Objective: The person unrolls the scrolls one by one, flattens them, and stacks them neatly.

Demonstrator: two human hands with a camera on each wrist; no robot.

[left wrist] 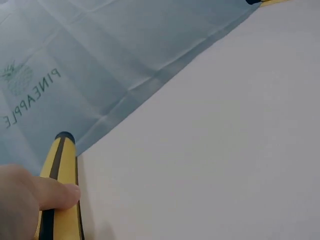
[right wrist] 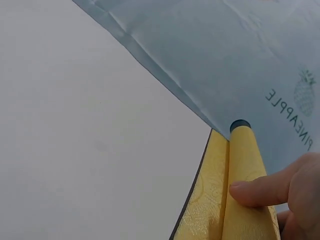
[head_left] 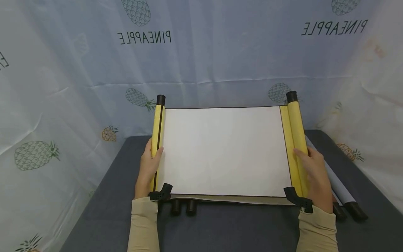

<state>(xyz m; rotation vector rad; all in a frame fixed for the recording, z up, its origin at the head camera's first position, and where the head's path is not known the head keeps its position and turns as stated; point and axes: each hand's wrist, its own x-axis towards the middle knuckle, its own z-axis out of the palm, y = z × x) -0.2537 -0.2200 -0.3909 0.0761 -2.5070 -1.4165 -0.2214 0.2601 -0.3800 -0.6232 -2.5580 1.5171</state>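
Observation:
A scroll is held unrolled above the table, its blank white sheet [head_left: 225, 150] [left wrist: 215, 140] [right wrist: 85, 130] facing me. My left hand [head_left: 150, 164] [left wrist: 35, 200] grips the left yellow roll [head_left: 156, 136] [left wrist: 60, 200], thumb across its front. The thicker right yellow roll [head_left: 297, 140] [right wrist: 245, 185], with a black end knob [head_left: 291, 96], is held by my right hand [head_left: 315, 175] [right wrist: 285, 195], its thumb pressing on the yellow cloth. Both rolls stand roughly upright, tilted away from me.
On the dark grey table [head_left: 226, 227] lie more rolled scrolls: two black knobs [head_left: 182, 207] poke out under the sheet, and a white roll [head_left: 338, 185] lies at the right. A pale pineapple-print cloth [head_left: 201, 52] walls in the back and both sides.

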